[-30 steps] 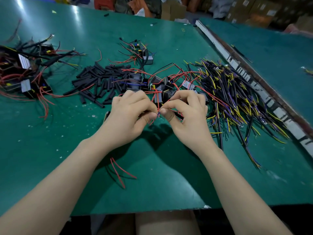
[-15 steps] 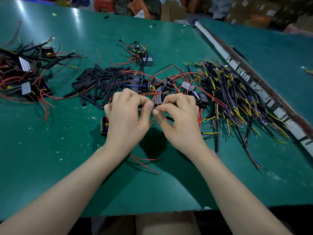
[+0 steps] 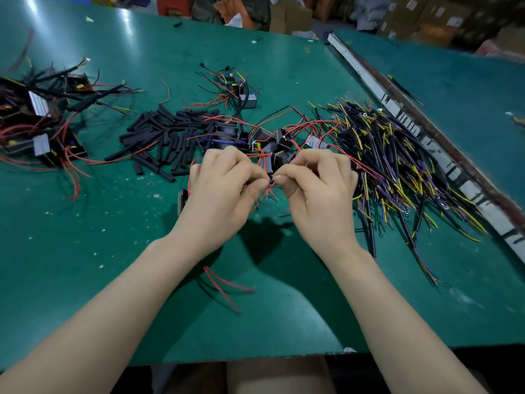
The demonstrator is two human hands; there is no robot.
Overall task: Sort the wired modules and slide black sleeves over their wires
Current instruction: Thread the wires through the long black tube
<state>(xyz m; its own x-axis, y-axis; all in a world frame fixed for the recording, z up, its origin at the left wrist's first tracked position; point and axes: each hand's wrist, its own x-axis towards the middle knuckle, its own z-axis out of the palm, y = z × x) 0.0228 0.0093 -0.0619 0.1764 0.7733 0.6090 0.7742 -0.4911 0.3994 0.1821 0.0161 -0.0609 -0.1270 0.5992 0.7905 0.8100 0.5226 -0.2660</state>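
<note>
My left hand (image 3: 224, 189) and my right hand (image 3: 318, 191) meet fingertip to fingertip above the green table (image 3: 85, 251). Between them they pinch thin red wires (image 3: 267, 191) and a short black sleeve (image 3: 272, 177). A black module (image 3: 181, 199) peeks out from under my left hand, its red leads (image 3: 227, 285) trailing below my wrist. Loose black sleeves (image 3: 167, 135) lie in a heap beyond my left hand. More wired modules (image 3: 270, 140) sit just behind my fingers.
A pile of modules with red wires (image 3: 37, 129) lies at the far left. A large bundle of black, yellow and purple wires (image 3: 397, 166) spreads at the right. One more module (image 3: 244, 95) sits farther back. A metal rail (image 3: 420, 132) runs diagonally along the right edge.
Both hands have shifted slightly away from me and to the left, fingertips staying together on the wires; the trailing red leads swung under my left wrist.
</note>
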